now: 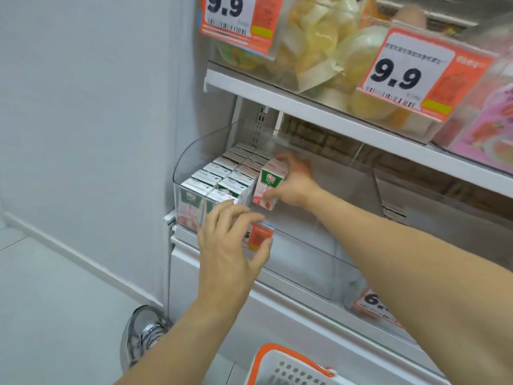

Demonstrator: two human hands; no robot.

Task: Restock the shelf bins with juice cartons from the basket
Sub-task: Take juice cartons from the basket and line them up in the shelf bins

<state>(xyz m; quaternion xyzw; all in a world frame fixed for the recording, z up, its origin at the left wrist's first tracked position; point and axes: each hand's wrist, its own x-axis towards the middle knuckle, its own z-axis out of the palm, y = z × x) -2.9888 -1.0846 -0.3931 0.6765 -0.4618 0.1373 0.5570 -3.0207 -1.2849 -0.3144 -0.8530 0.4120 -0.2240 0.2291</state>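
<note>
**Carton going into the bin**

My right hand (294, 180) grips a juice carton (268, 187) upright inside the clear bin (194, 151), just beside the packed rows (222, 176) to its left. My left hand (230, 245) hovers at the bin's front, fingers spread, seemingly holding nothing. The basket (280, 365) sits below my arms.

We have one view only, a wide-angle camera worn on the head. We look forward and down from above the arms, close to the clear shelf bin (194, 151) at centre. The upper shelf (319, 112) runs across the top right, the floor (55, 301) lies at lower left, and the basket (277, 365) sits at the bottom edge.
</note>
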